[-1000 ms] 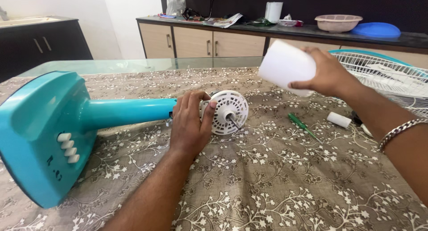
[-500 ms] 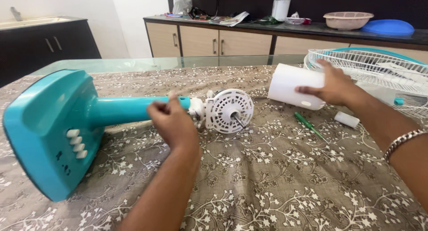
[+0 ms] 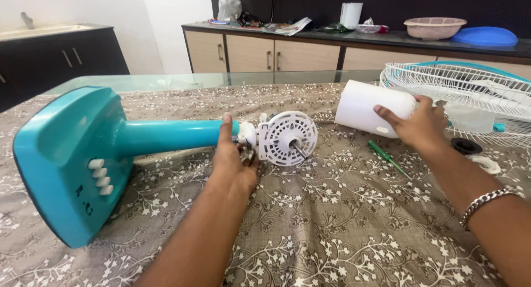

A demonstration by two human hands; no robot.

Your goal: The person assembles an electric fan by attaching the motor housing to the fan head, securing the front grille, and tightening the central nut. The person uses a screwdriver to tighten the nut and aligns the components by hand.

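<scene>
Table fan under disassembly, seen from above the worker's hands. The teal fan stand (image 3: 72,154) lies on its side along the left half of the tabletop (image 3: 343,231), which carries a brown flowered cloth; its pole ends in the bare white motor (image 3: 287,137), shaft pointing toward the near right. The left hand (image 3: 235,159) rests at the joint of pole and motor, index finger stretched along the pole, the other fingers curled loosely at the wiring beneath, gripping nothing that can be made out. The right hand (image 3: 420,123) lies on the white motor cover (image 3: 368,107), fingers spread over its end; the cover sits on the cloth toward the far right edge, apart from the motor. Judged from the layout, the grille and cover are already off and the motor remains on the pole. The white wire guard (image 3: 470,93) lies at the far right corner, a green screwdriver (image 3: 387,157) near the cover. On the rear counter (image 3: 387,38), a pink basin (image 3: 434,27); contents cannot be seen.
</scene>
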